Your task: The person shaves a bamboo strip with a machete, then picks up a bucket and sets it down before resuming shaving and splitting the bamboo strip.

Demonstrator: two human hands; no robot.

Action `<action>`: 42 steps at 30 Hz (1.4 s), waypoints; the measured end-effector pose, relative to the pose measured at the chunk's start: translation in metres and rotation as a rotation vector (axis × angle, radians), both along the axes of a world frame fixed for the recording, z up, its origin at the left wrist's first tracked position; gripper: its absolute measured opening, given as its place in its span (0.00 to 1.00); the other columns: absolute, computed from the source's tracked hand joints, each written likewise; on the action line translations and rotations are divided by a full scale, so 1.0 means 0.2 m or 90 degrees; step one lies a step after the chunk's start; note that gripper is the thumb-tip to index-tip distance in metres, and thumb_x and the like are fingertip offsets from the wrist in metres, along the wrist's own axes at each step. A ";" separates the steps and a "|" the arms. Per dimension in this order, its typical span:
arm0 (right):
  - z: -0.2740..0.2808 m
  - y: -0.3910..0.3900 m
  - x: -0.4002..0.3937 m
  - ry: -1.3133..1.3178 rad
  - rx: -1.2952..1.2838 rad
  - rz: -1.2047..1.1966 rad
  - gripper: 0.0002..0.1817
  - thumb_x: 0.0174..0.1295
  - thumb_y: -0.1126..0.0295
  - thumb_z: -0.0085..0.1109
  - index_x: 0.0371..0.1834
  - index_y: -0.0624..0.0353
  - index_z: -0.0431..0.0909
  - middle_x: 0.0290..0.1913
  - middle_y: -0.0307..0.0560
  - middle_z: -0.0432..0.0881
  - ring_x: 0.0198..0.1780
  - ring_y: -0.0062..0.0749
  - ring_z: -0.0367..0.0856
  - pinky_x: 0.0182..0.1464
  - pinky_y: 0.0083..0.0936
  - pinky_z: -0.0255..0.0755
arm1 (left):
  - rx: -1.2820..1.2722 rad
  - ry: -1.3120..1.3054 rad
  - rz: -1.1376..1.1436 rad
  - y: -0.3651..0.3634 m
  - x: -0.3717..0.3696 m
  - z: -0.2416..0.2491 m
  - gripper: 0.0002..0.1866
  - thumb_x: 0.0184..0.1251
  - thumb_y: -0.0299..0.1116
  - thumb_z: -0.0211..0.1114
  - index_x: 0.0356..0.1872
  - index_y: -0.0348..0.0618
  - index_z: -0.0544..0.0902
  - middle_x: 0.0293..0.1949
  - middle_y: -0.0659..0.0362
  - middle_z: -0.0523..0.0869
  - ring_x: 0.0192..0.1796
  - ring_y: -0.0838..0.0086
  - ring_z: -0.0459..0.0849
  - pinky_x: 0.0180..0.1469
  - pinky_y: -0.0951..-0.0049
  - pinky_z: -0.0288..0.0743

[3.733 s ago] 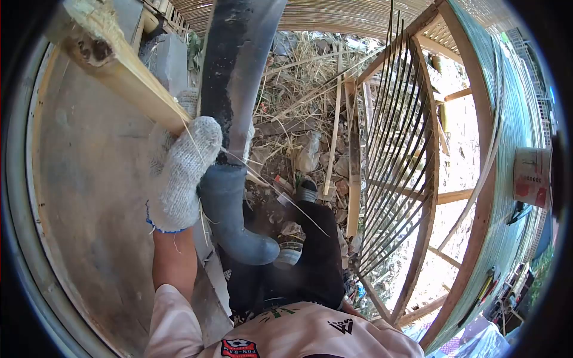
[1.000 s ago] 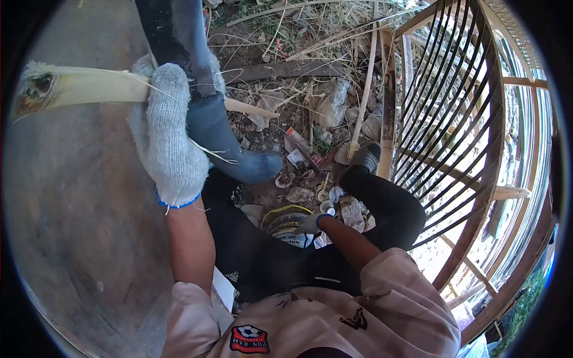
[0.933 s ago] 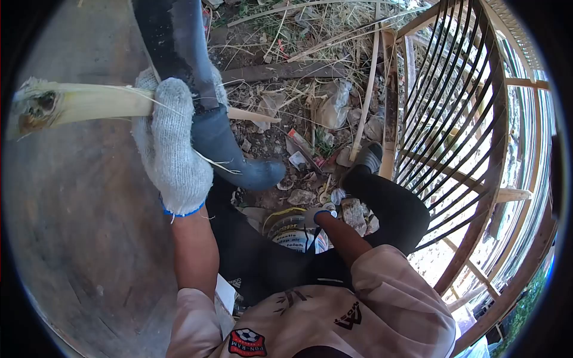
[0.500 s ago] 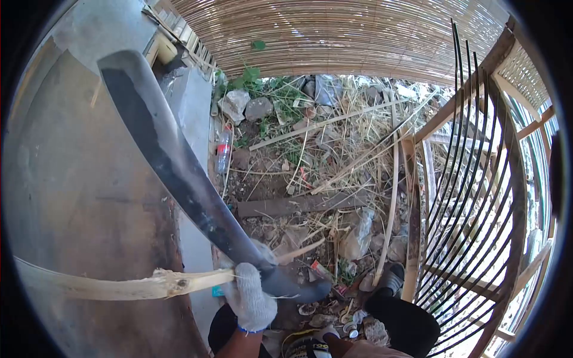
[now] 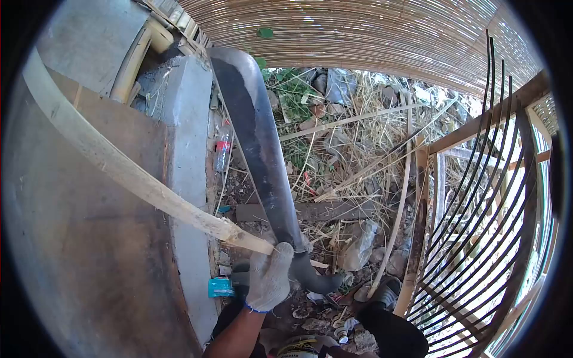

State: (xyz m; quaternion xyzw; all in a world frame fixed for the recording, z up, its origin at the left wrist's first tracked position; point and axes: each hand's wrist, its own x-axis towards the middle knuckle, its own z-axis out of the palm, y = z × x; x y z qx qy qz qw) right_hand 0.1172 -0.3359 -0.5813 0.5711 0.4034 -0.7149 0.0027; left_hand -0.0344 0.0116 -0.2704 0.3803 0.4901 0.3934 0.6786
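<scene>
A white knitted glove with a blue cuff covers my left hand (image 5: 270, 277), whose fingers are closed around the lower end of a long pale wooden strip (image 5: 140, 182). The strip arcs up to the upper left. Just right of that hand a large machete (image 5: 256, 137) stands tilted, its wide blade pointing up and its dark curved handle low to the right. What holds the machete up cannot be made out. Low at the bottom edge, a pale shape may be my right hand (image 5: 325, 342); its fingers are hidden.
A brown board (image 5: 113, 250) and a concrete ledge (image 5: 190, 197) lie to the left. A plastic bottle (image 5: 223, 148), straw and stones litter the ground. On the right is a slatted wooden frame (image 5: 528, 197) with dark rods; a reed screen (image 5: 358, 36) spans the back.
The strip's far end has swung upward, and my left hand has shifted slightly right. In view, the machete now stands more upright and further right. The camera view has shifted.
</scene>
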 end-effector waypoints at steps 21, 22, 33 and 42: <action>0.83 0.29 -0.35 0.031 -0.183 0.221 0.49 0.58 0.33 0.63 0.77 0.53 0.67 0.71 0.63 0.72 0.69 0.64 0.75 0.72 0.47 0.67 | 0.015 -0.145 0.049 0.14 -0.13 -0.05 0.14 0.80 0.33 0.62 0.59 0.36 0.79 0.46 0.57 0.88 0.46 0.75 0.87 0.53 0.71 0.82; 1.07 0.35 -0.31 0.084 -0.182 0.282 0.48 0.59 0.36 0.64 0.78 0.53 0.65 0.72 0.64 0.71 0.67 0.63 0.77 0.71 0.47 0.69 | 0.029 -0.109 0.036 0.15 -0.14 -0.05 0.16 0.80 0.35 0.62 0.60 0.35 0.78 0.47 0.55 0.86 0.46 0.71 0.86 0.52 0.66 0.83; 1.59 0.10 -0.50 -0.050 0.061 0.380 0.46 0.62 0.47 0.66 0.81 0.46 0.57 0.75 0.68 0.64 0.63 0.74 0.77 0.65 0.53 0.76 | -0.031 -0.066 0.025 0.07 -0.26 -0.09 0.18 0.81 0.38 0.61 0.61 0.36 0.78 0.48 0.57 0.85 0.47 0.73 0.85 0.53 0.67 0.83; 1.49 0.08 -0.35 0.161 -0.005 0.314 0.40 0.64 0.59 0.59 0.82 0.40 0.60 0.82 0.63 0.56 0.71 0.64 0.74 0.71 0.44 0.69 | -0.060 -0.041 0.075 -0.03 -0.21 0.18 0.13 0.80 0.41 0.63 0.45 0.39 0.84 0.31 0.70 0.81 0.28 0.90 0.69 0.28 0.82 0.60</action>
